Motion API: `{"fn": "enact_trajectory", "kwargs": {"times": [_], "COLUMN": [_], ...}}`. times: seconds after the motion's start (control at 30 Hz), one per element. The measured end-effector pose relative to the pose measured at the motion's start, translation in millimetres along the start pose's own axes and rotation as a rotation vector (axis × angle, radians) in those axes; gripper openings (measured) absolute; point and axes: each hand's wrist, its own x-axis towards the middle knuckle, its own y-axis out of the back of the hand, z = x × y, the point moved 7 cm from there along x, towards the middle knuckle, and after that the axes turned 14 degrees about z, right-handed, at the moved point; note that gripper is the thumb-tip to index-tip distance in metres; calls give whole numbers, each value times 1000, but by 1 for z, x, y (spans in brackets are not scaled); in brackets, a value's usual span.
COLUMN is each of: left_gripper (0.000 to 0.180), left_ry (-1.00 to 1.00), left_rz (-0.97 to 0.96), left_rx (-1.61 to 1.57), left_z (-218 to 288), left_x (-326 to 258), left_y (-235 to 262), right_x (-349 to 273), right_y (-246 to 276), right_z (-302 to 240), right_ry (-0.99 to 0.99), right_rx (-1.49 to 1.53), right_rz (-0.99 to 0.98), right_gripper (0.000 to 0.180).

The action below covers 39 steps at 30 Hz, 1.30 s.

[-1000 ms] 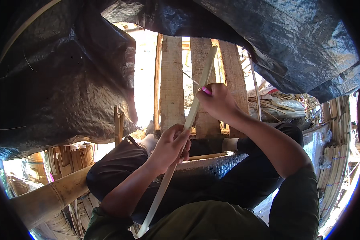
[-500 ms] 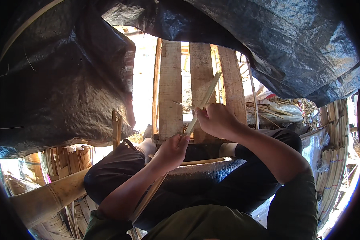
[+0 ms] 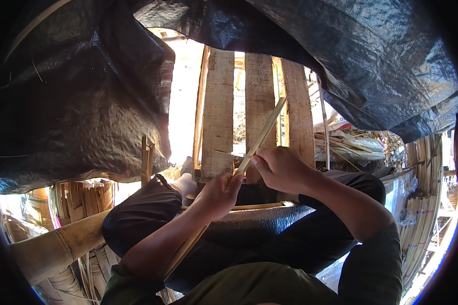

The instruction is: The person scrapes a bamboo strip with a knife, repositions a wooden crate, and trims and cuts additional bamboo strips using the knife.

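A long pale bamboo strip [image 3: 262,136] runs diagonally from my lap up toward the wooden slats. My left hand [image 3: 220,194] grips the strip at its middle. My right hand [image 3: 279,168] is closed around a knife whose thin blade [image 3: 229,153] points left and meets the strip just above my left hand. Both hands sit close together over my dark-trousered knees [image 3: 152,213]. The strip's lower end passes behind my left forearm.
A wooden slatted panel [image 3: 219,117] stands in front of me. Black plastic sheeting [image 3: 71,96] hangs overhead and at left. A thick bamboo pole [image 3: 56,246] lies at lower left, bundles of bamboo strips [image 3: 422,218] stand at right, and split scraps [image 3: 346,145] are piled beyond.
Both hands have dropped lower and come together. The right hand slid down the strip from its upper part to just above the left hand, leaving more strip sticking up.
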Motion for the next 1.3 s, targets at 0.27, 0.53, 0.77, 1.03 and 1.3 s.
{"fn": "enact_trajectory", "kwargs": {"times": [0.27, 0.53, 0.77, 1.03, 1.3], "left_gripper": [48, 46, 46, 47, 47], "left_ry": [-181, -118, -78, -115, -172], "left_rz": [99, 31, 32, 69, 125], "left_rx": [53, 93, 91, 130, 122], "left_z": [6, 8, 7, 4, 2], "left_x": [-5, -10, -12, -11, -10], "left_y": [-2, 2, 4, 3, 4], "right_x": [-18, -20, -16, -18, -17], "right_y": [-15, -20, -19, -18, -15], "right_z": [-7, -4, -1, -3, -6], "right_ry": [77, 237, 230, 302, 311], "right_rx": [-145, -217, -328, -370, -319], "right_rz": [42, 87, 42, 146, 206], "right_gripper": [37, 33, 38, 35, 25]}}
